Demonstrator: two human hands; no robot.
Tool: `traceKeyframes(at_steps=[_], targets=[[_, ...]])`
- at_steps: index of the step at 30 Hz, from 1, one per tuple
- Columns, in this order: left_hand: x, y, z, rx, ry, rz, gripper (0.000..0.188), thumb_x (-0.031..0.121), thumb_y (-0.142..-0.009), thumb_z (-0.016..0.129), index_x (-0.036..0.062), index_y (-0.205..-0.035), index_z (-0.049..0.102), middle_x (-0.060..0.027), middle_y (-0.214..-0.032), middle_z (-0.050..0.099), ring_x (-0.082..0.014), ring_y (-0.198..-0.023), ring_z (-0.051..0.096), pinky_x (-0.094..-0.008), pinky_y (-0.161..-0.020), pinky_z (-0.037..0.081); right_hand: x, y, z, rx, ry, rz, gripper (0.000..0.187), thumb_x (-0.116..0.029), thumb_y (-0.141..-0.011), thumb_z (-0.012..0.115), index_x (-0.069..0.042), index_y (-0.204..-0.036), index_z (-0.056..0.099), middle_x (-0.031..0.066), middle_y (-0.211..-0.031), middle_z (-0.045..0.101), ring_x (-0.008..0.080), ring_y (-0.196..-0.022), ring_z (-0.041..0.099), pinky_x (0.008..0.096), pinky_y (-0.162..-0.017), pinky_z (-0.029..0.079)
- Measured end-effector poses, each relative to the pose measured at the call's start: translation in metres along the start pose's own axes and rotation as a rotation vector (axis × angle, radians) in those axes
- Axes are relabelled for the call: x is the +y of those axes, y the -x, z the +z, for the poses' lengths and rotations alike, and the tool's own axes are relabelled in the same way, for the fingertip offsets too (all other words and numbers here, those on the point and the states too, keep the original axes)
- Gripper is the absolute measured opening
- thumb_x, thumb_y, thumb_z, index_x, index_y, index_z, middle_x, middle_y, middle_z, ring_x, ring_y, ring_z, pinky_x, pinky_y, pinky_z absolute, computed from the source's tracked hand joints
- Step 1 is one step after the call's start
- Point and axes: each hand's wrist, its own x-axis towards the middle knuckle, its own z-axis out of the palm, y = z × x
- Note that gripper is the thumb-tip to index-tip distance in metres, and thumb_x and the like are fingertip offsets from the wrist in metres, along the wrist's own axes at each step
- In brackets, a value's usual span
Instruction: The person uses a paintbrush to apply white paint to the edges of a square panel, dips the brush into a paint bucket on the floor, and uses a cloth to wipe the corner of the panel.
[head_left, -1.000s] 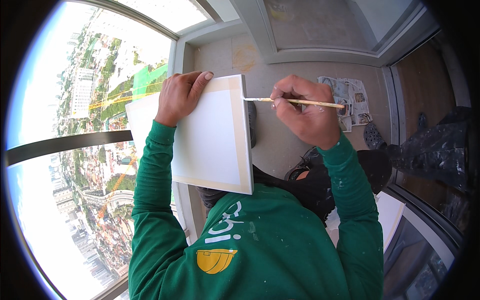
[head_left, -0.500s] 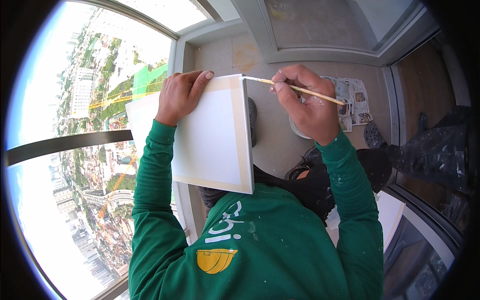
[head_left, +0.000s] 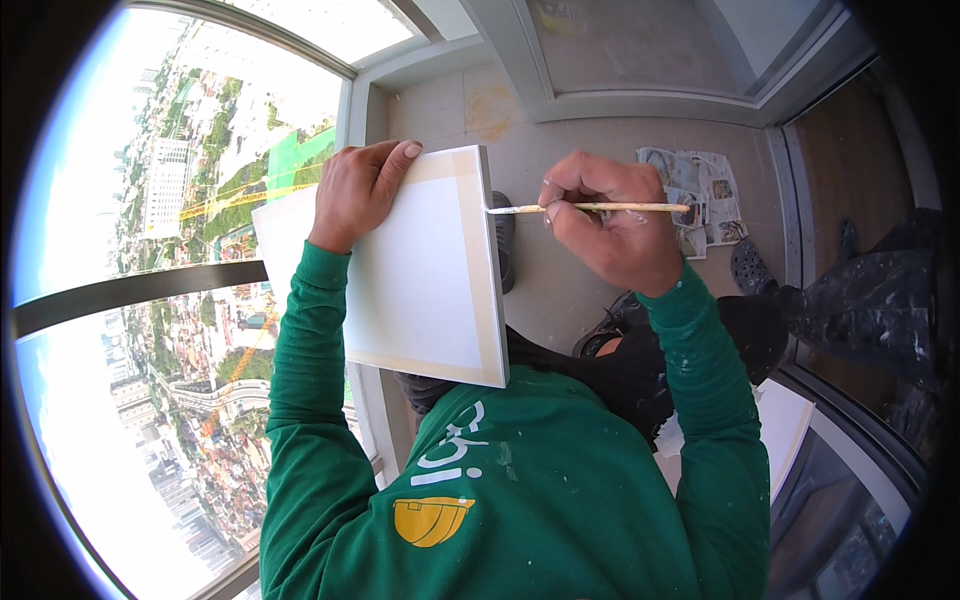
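Note:
A white rectangular panel [head_left: 415, 265], with beige tape-like bands along its borders, rests tilted over my lap. At its far edge my left hand [head_left: 362, 190] grips it, the thumb lying on the white face and the other fingers out of sight behind. In my right hand [head_left: 615, 215] is a thin wooden paintbrush [head_left: 640, 207], pinched between thumb and fingers. White paint coats the brush's tip, which touches the panel's right side edge in its upper part.
Newspaper sheets [head_left: 715, 190] lie on the tiled floor [head_left: 560, 150] beyond my right hand. A clog [head_left: 750, 268] stands beside them. Tall windows [head_left: 170, 220] rise on the left, a glass door [head_left: 650, 50] at the far side. Another white board [head_left: 785, 430] leans near my right elbow.
My right hand has shifted slightly nearer to me, and the brush tip has slid down the panel's right edge from the far corner. The brush, slanted before, is now nearly level.

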Motion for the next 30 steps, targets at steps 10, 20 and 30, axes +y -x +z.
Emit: traceKeyframes(at_steps=[10, 20, 30], targets=[[0.001, -0.001, 0.000, 0.006, 0.017, -0.004, 0.056, 0.049, -0.105, 0.053, 0.0010, -0.096, 0.080, -0.0183, -0.067, 0.070, -0.0340, -0.060, 0.068, -0.0400, -0.062, 0.055, -0.002, -0.002, -0.001, -0.031, -0.002, 0.051, 0.005, -0.004, -0.083, 0.065, 0.001, -0.085, 0.066, 0.0071, -0.068, 0.068, 0.0117, -0.057, 0.063, 0.0275, -0.055, 0.049], [-0.006, -0.001, 0.003, -0.005, -0.025, 0.014, 0.055, 0.048, -0.106, 0.052, 0.0006, -0.094, 0.078, -0.0191, -0.062, 0.064, -0.0352, -0.056, 0.064, -0.0409, -0.058, 0.050, 0.003, 0.002, 0.003, 0.084, -0.029, -0.029, 0.005, -0.005, -0.082, 0.067, 0.000, -0.084, 0.066, 0.0081, -0.069, 0.068, 0.0133, -0.058, 0.064, 0.0282, -0.057, 0.051], [-0.008, 0.000, 0.004, 0.061, 0.051, 0.069, 0.052, 0.040, -0.109, 0.050, -0.0009, -0.085, 0.071, -0.0177, -0.057, 0.052, -0.0328, -0.049, 0.050, -0.0405, -0.052, 0.042, 0.001, 0.008, -0.001, -0.068, -0.101, -0.037, 0.004, -0.005, -0.079, 0.067, -0.002, -0.081, 0.066, 0.0099, -0.067, 0.066, 0.0172, -0.059, 0.064, 0.0291, -0.059, 0.051]])
